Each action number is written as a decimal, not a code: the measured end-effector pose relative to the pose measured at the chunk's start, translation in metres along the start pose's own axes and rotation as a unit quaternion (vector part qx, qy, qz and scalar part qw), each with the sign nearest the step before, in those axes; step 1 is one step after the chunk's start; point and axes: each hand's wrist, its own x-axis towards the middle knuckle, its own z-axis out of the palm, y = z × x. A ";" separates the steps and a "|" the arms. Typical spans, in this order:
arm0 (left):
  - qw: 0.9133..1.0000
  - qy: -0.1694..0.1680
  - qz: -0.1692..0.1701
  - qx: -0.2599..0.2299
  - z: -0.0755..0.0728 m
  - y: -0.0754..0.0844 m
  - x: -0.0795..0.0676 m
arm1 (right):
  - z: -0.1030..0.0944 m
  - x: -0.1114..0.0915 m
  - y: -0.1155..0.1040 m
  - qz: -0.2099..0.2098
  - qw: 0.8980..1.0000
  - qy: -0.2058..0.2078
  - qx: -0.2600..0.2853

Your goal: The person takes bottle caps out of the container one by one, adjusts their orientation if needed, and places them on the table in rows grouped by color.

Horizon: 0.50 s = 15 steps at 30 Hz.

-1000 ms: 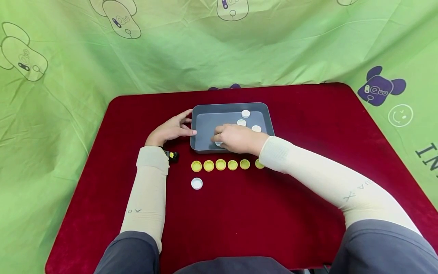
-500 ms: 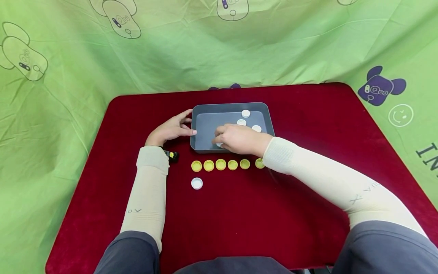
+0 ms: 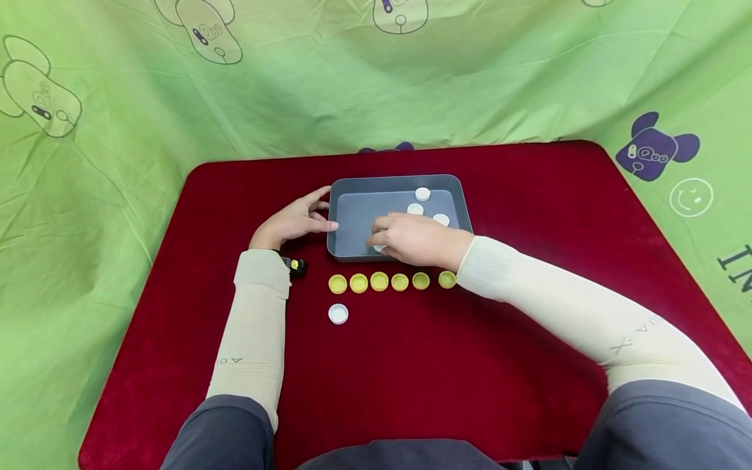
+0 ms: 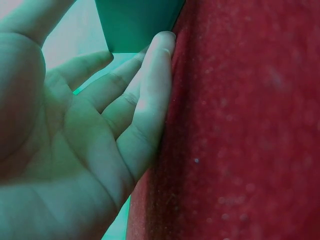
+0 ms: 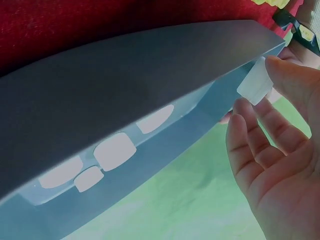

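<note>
In the head view my right hand [image 3: 411, 236] is over the front of the grey tray [image 3: 352, 207], pinching a white bottle cap [image 3: 378, 248]. Up close in the right wrist view, thumb and fingertips hold this cap [image 5: 256, 82] tilted on edge. My left hand [image 3: 292, 222] holds the tray's left side, its thumb lapping over the rim; the left wrist view shows the fingers [image 4: 157, 75] against the outer wall. Three more white caps [image 3: 422, 194] lie in the tray's right part. Before the tray runs a row of several yellow caps [image 3: 378, 281], hollow side up.
A single white cap [image 3: 338, 314] lies below the left end of the yellow row. Dark red cloth [image 3: 376, 385] covers the table, with green printed fabric [image 3: 329, 85] hanging behind. A small black device [image 3: 296, 267] is at the left wrist.
The right hand has shifted slightly right with the white cap, and its forearm has swung right, uncovering the rightmost yellow cap. The left hand and tray stay in place.
</note>
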 end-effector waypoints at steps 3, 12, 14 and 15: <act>1.000 0.000 0.001 -0.002 0.000 0.000 0.000 | 0.000 -0.001 0.000 -0.001 1.000 0.003 -0.001; 1.000 -0.010 -0.010 -0.003 -0.001 0.002 0.001 | 0.002 -0.002 -0.002 -0.011 1.000 0.015 -0.003; 1.000 -0.011 -0.011 -0.004 0.000 0.002 0.001 | 0.002 -0.003 -0.002 -0.010 1.000 0.015 -0.004; 1.000 -0.010 -0.009 -0.002 0.000 0.001 0.001 | 0.002 -0.003 -0.002 -0.010 1.000 0.015 -0.005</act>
